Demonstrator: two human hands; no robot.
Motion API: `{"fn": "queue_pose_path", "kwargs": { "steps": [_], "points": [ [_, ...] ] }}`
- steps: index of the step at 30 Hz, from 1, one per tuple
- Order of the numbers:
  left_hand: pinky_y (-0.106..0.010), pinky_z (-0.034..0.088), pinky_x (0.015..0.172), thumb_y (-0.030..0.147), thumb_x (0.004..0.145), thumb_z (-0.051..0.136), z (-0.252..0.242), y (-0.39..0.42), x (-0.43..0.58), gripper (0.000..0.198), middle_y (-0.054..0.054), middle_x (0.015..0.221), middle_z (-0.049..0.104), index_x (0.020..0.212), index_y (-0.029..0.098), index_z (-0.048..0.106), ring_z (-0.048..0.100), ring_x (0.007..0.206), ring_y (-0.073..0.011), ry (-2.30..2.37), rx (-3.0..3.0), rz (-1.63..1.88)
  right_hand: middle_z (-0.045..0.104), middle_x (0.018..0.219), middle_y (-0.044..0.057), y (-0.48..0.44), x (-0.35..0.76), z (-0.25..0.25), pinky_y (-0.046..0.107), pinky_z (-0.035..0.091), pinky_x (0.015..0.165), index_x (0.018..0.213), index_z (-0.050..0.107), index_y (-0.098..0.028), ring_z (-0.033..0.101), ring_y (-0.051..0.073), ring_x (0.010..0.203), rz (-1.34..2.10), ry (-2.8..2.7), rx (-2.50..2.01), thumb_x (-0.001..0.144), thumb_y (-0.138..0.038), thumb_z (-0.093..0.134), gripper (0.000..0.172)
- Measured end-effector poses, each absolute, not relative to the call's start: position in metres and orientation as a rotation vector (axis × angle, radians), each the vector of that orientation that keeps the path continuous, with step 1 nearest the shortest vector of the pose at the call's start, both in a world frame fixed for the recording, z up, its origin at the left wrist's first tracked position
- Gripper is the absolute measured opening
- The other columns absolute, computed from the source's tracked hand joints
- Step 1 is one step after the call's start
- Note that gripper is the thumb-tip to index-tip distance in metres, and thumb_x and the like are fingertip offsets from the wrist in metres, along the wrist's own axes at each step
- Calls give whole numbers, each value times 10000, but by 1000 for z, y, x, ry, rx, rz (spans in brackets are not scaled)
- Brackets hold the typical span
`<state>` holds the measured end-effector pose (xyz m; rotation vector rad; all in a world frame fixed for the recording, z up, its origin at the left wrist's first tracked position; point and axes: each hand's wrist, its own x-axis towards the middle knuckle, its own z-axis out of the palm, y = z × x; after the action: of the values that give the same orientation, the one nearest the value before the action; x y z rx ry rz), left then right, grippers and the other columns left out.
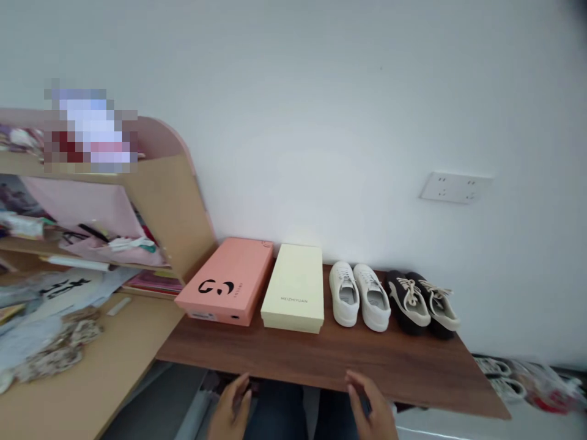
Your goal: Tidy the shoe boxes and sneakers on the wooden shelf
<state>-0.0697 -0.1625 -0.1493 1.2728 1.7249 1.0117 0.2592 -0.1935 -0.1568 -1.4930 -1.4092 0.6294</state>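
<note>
My left hand [233, 408] is held in front of the table's near edge, fingers apart and nothing in it. At the same edge, further right, my right hand [370, 406] is likewise open and holds nothing. On the brown wooden table [293, 360] a pink shoe box [232, 275] and a pale yellow shoe box [296, 284] lie side by side, both with lids on. To their right stand a pair of white sneakers [345, 305] and a pair of black and cream sneakers [415, 305]. Neither hand touches the boxes or shoes.
A light wood desk [132, 342] with a cluttered shelf [178, 226] adjoins on the left, holding papers and a patterned cloth [68, 342]. A wall socket panel [454, 188] is at the back right. More shoes [507, 388] and a plastic bag [545, 385] lie on the floor at right.
</note>
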Motion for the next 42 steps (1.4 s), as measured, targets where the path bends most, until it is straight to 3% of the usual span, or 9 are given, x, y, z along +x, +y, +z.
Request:
{"fn": "queue_pose_path", "kwargs": {
  "steps": [4, 7, 12, 18, 21, 28, 31, 38, 42],
  "points": [
    [-411, 438, 1080, 606, 759, 565, -119, -103, -36, 730, -176, 1449, 503, 1319, 139, 517, 500, 1331, -300, 1665, 1318, 1082, 605, 1361, 104, -122, 218, -120, 476, 506, 1022, 1339, 558, -275, 593, 309, 1235, 726, -1278, -1438, 847, -552, 569, 565],
    [-453, 326, 1148, 547, 757, 632, -110, -62, -3, 750, -245, 1452, 473, 1324, 76, 487, 389, 1405, -336, 1707, 1286, 1109, 511, 1449, 168, -68, 192, -109, 452, 372, 1128, 1399, 501, -144, 454, 320, 1369, 873, -1057, -1539, 808, -658, 560, 785],
    [-475, 356, 1114, 539, 877, 514, -108, -39, 21, 624, -248, 1323, 568, 1298, 80, 479, 484, 1320, -339, 1712, 1110, 1205, 625, 1332, 121, -36, 181, -112, 436, 392, 1091, 1265, 625, -188, 519, 307, 1304, 1067, -915, -1414, 767, -726, 557, 736],
    [-530, 281, 1150, 513, 758, 702, -71, -53, 41, 902, -234, 1544, 238, 1461, 155, 265, 222, 1462, -357, 1879, 1393, 1588, 660, 1261, 111, -72, 163, -123, 417, 523, 862, 1297, 567, -257, 644, 282, 1096, 1451, -596, -1169, 757, -755, 557, 735],
    [-610, 240, 1130, 397, 741, 734, -51, -53, 50, 943, -255, 1536, 252, 1491, 152, 216, 216, 1450, -403, 1917, 1875, 1767, 699, 1142, 76, -83, 158, -119, 392, 504, 841, 1243, 591, -277, 662, 234, 988, 1582, -609, -1204, 694, -684, 694, 691],
    [-530, 185, 1158, 243, 834, 662, -87, -68, 49, 586, -55, 1494, 473, 1390, 355, 515, 334, 1414, -346, 1321, 3064, 1289, 664, 1226, 101, -88, 197, -77, 456, 505, 822, 1281, 571, -305, 638, 276, 1038, 1673, -523, -1036, 791, -811, 429, 719],
    [-480, 126, 1191, 210, 889, 584, -106, -76, 53, 460, 4, 1498, 481, 1325, 360, 589, 385, 1392, -283, 1101, 3234, 1132, 654, 1251, 90, -83, 208, -80, 468, 508, 803, 1346, 501, -345, 643, 279, 1051, 1722, -503, -1165, 788, -755, 519, 692],
    [-460, 294, 1143, 186, 900, 467, -95, -90, 28, 520, -134, 1440, 524, 1419, 212, 478, 426, 1378, -246, 1314, 2702, 1255, 665, 1219, 75, -64, 209, -111, 405, 538, 786, 1234, 571, -300, 652, 256, 1024, 1501, -501, -1360, 773, -585, 603, 542],
    [-522, 312, 1131, 316, 844, 578, -86, -75, -64, 606, -188, 1450, 476, 1415, 160, 447, 404, 1383, -317, 1903, 1923, 1724, 544, 1387, 122, -74, 209, -88, 522, 402, 1059, 1240, 589, -244, 448, 321, 1330, 844, -848, -1637, 782, -472, 598, 511]
  ]
}}
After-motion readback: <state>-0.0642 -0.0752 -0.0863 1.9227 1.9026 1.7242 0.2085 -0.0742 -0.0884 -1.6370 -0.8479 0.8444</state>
